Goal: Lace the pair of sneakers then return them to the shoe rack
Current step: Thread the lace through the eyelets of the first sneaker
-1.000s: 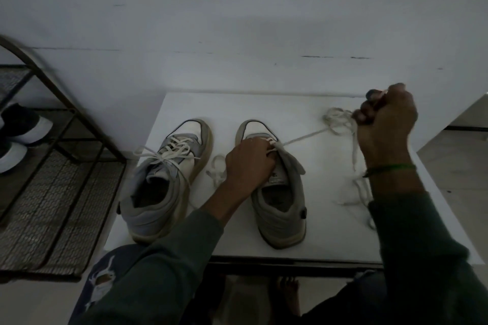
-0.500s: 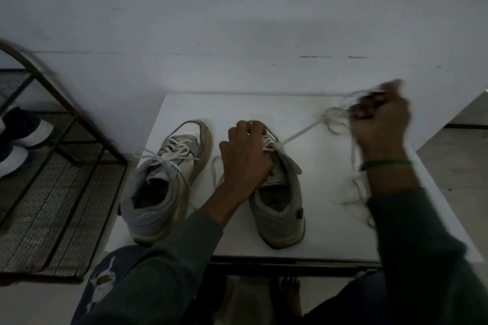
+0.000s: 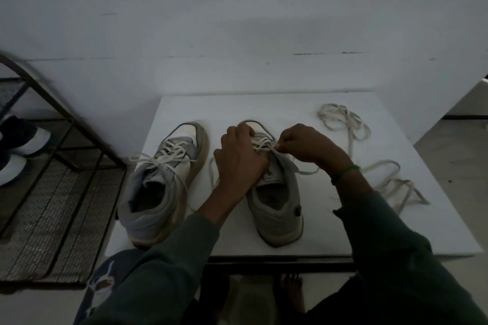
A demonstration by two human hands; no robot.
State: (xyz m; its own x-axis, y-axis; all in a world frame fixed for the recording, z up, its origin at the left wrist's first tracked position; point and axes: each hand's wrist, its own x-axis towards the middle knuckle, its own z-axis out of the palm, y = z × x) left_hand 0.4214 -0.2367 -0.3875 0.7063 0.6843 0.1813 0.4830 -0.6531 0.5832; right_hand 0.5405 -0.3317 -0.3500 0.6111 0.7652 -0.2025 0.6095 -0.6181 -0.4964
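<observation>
White lace [image 3: 264, 143] pinched between left hand [image 3: 240, 159] and right hand [image 3: 307, 144], fingers [image 3: 284, 145] curled, atop sneaker [image 3: 277, 210].

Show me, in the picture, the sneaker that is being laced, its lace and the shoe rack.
sneaker being laced [image 3: 278, 227], head view, on its grey heel.
lace [image 3: 350, 140], head view, on a loose strand on the table.
shoe rack [image 3: 52, 206], head view, on its mesh shelf.
</observation>
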